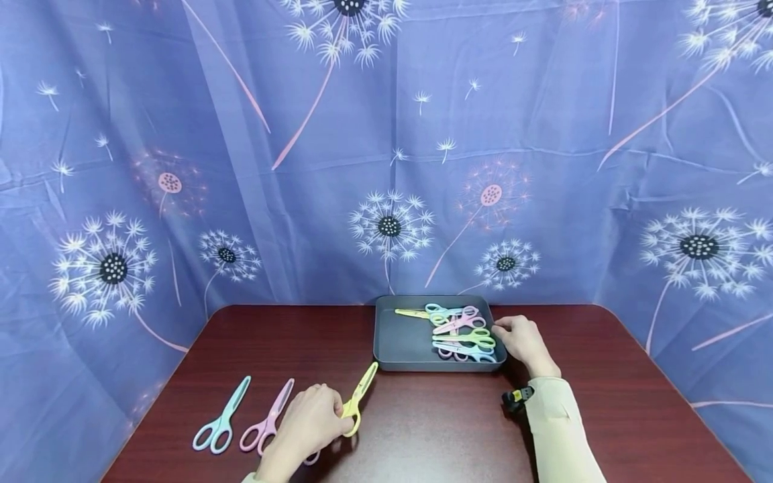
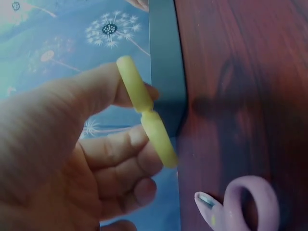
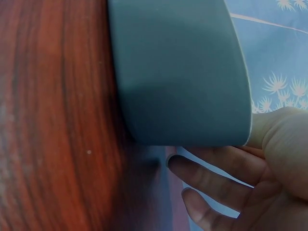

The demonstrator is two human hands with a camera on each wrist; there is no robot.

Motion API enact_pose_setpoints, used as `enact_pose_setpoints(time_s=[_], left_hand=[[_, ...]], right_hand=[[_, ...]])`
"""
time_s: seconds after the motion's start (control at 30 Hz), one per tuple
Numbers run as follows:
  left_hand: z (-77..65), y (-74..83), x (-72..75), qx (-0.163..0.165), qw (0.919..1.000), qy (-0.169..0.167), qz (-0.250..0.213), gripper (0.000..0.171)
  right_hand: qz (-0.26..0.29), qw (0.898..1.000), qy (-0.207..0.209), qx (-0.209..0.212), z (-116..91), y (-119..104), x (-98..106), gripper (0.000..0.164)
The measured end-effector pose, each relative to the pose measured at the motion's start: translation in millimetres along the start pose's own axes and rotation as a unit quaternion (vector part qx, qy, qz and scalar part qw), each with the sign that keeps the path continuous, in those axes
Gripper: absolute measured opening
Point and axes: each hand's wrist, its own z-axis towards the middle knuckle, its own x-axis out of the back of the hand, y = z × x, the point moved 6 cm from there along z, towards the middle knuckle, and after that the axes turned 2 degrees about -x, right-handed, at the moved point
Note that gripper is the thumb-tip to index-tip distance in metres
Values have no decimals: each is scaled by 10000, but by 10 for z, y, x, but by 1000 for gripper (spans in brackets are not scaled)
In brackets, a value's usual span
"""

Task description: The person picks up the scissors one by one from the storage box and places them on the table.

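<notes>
My left hand [image 1: 309, 419] pinches a pair of yellow scissors [image 1: 362, 389] by the handle, blades pointing away toward the tray. In the left wrist view the yellow scissors [image 2: 161, 139] appear edge-on between thumb and fingers. At the back of the table, my right hand [image 1: 524, 343] grips the right rim of a dark grey tray [image 1: 401, 342]. The right wrist view has the thumb hidden behind the tray wall [image 3: 183, 77], the fingers below. Several pastel scissors lie piled in the tray's right part, green scissors [image 1: 480, 338] among them.
To the left on the dark red table [image 1: 447, 416] lie teal scissors [image 1: 222, 422] and pink scissors [image 1: 272, 419]. Purple handles [image 1: 312, 459] show partly from under my left wrist. A blue dandelion-print cloth [image 1: 314, 235] hangs behind the table.
</notes>
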Motion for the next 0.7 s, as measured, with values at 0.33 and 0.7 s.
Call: enact_pose_setpoints(time_s=[0.33,0.7], left_hand=[[-81,130,-43,278,9988,-49,398,31],[-137,234,-195,293,9963,28,805,32]], right_hand=[[-18,10000,12,-21,-13,-7,16,23],[-34,9999,77,76,-15,-20,25,22]])
